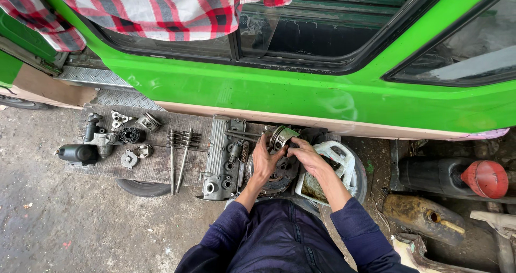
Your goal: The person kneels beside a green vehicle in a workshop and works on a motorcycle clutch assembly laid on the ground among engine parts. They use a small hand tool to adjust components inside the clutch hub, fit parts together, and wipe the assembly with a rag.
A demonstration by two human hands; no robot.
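While the piston is gripped by both the left hand and the right hand above the clutch disc, it could be dropped if oily fingers slip.

Both hands, left hand and right hand, grip a piston.

We see daylight on a bright green vehicle body with dark windows, a red checked cloth draped over its sill, and grey, stained concrete ground spreading below the worn board's front edge.
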